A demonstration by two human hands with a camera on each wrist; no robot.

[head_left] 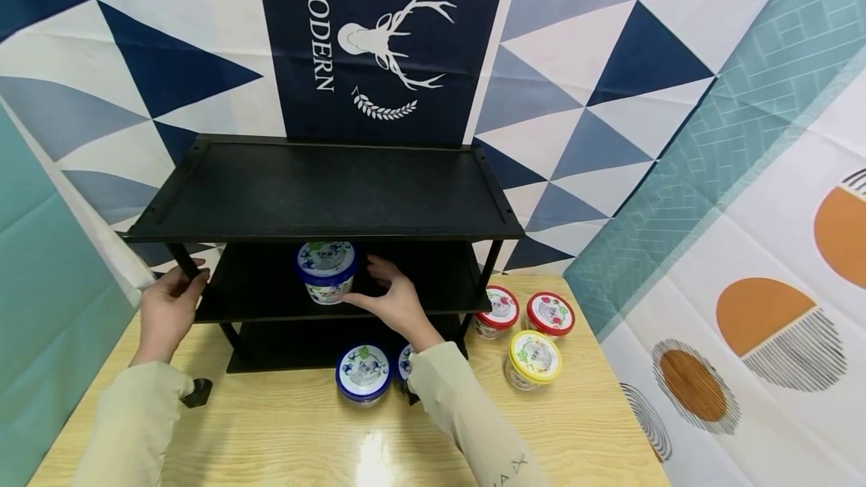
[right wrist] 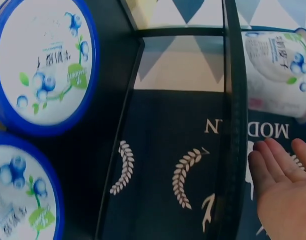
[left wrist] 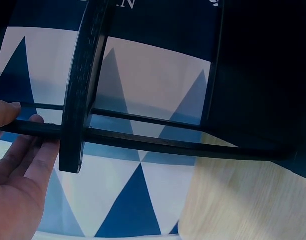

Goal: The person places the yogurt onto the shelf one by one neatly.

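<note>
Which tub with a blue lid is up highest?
The tub on the middle shelf, beside the right hand; the other two blue-lidded tubs sit lower down.

Right grip (right wrist: pixel 288 200) and nearest tub (right wrist: pixel 275 75) cropped, right wrist view

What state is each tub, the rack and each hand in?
Blue-lidded tub on the middle shelf: upright, lid on.
Two blue-lidded tubs at the front: upright, lids on; one partly hidden.
Two red-lidded tubs: upright, lids on.
Yellow-lidded tub: upright, lid on.
Rack: standing.
Left hand: gripping the rack's side.
Right hand: fingers spread beside the middle-shelf tub; contact unclear.
</note>
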